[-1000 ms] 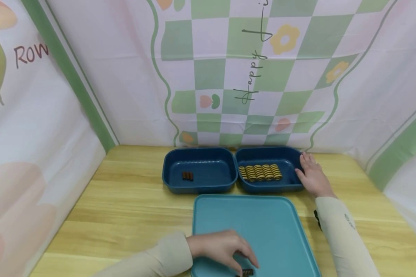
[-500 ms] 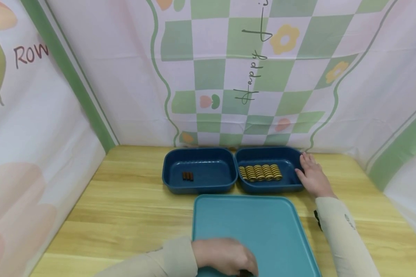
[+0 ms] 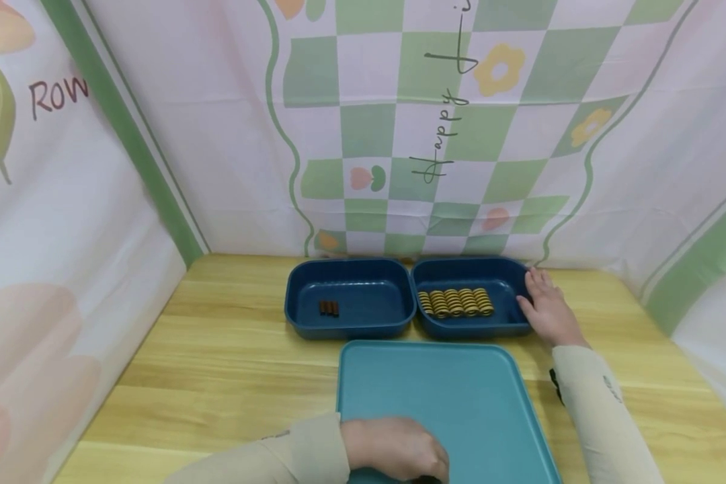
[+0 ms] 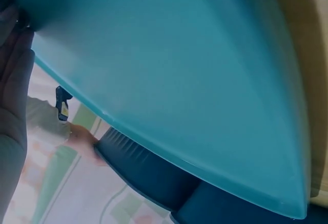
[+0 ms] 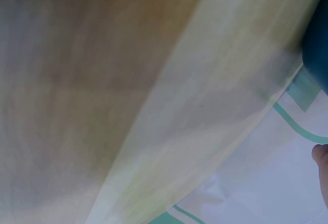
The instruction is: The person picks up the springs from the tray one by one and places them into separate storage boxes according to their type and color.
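Note:
My left hand (image 3: 399, 447) is low over the teal tray (image 3: 441, 383), fingers curled around a small dark piece (image 3: 426, 479). Most of that piece is covered by the hand, and the left wrist view shows it only as a dark blur by the fingertips. My right hand (image 3: 549, 309) rests on the right end of the right blue container (image 3: 507, 304). Inside this container lie rows of gold-and-black discs (image 3: 456, 302). The left blue container (image 3: 372, 301) holds three short dark brown pieces (image 3: 329, 308) side by side.
Both containers stand end to end at the back of the wooden table (image 3: 242, 363), against a patterned cloth (image 3: 423, 134). The tray lies just in front of them. More cloth (image 3: 72, 282) hangs along the left side.
My left hand has lowered and curled its fingers over a dark ridged row that showed on the tray a second ago. The right hand has stayed on the container.

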A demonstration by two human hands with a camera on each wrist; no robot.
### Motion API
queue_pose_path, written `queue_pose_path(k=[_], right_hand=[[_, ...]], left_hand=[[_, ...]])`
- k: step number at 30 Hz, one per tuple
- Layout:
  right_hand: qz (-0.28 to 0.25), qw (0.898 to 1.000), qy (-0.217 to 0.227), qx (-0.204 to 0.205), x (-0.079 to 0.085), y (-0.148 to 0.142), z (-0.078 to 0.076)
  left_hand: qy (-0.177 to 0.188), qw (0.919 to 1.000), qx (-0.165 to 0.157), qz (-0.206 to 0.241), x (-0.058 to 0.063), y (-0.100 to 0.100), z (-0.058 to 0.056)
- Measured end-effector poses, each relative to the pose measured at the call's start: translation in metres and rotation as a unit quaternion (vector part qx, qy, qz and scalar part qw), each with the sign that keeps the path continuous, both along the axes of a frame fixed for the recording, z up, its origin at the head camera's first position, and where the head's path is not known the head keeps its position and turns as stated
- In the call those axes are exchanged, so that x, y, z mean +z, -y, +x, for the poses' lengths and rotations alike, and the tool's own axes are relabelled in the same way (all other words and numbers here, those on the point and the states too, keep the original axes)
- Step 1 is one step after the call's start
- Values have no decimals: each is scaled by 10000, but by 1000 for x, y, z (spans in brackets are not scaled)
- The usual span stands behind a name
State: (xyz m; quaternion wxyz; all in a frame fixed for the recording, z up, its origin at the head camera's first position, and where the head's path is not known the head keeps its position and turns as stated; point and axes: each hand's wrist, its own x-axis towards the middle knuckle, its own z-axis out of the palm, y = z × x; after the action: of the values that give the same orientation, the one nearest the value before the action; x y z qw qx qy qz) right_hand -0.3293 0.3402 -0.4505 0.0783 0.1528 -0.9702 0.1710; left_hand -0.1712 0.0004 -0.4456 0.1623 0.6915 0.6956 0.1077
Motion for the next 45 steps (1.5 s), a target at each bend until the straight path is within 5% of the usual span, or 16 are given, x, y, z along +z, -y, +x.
queue_pose_path(k=[25, 45], right_hand=[[5, 10000, -3, 13, 0, -1, -1], [18, 10000, 2, 37, 0, -1, -1]], left_hand=[[-718, 9971, -15, -268, 2, 1, -2], [-370, 9987, 244, 233, 1, 11, -4]])
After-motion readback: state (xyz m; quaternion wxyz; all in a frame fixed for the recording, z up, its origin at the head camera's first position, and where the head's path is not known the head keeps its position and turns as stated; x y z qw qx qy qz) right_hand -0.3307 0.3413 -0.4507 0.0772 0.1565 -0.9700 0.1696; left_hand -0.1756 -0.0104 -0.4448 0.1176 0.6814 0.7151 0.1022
